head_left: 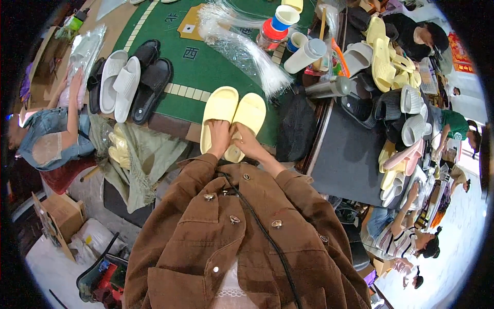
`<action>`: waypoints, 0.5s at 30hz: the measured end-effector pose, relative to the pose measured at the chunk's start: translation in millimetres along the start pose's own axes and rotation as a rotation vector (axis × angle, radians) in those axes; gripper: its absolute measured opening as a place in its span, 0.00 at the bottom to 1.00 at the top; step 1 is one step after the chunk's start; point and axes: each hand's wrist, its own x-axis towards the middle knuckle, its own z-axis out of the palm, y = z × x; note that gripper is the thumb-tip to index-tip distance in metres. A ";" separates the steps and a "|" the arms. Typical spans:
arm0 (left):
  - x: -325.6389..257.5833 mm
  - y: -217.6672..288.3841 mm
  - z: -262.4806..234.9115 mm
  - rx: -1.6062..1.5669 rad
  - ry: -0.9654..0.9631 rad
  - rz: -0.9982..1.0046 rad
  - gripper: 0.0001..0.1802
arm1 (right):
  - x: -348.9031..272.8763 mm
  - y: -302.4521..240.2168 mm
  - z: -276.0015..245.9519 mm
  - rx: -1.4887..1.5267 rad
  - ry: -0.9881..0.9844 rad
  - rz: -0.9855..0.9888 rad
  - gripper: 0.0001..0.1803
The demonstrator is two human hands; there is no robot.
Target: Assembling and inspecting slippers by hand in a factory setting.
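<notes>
A pair of pale yellow slippers, the left slipper point(222, 103) and the right slipper point(251, 109), lies side by side at the near edge of the green table mat, toes pointing away from me. My left hand point(219, 138) grips the left slipper at its foot opening, with fingertips hidden near the strap. My right hand point(248, 142) is closed at the inner edge of the right slipper, just behind its strap. Whether a small thing is between the fingers is hidden. Just beyond lies a bundle of thin clear plastic strands point(270, 74).
Grey slippers point(126, 90) and black slippers point(154, 82) stand at left, by a person handling a plastic bag point(85, 54). Cups, a white tumbler point(304, 55) and a steel flask point(329, 87) stand at right. Yellow slippers point(381, 56) crowd the dark side table point(339, 154); other people work beyond.
</notes>
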 end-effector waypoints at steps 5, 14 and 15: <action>8.8 7.5 5.9 -0.015 -0.078 -0.070 0.14 | -5.1 7.6 -8.8 -0.072 0.039 -0.012 0.33; 5.9 9.7 4.2 0.096 0.033 -0.045 0.16 | -3.2 -29.8 -70.1 -0.032 0.447 0.098 0.13; 7.0 11.8 3.4 0.094 0.033 -0.043 0.16 | 1.9 -20.4 -78.1 -0.082 0.475 0.101 0.13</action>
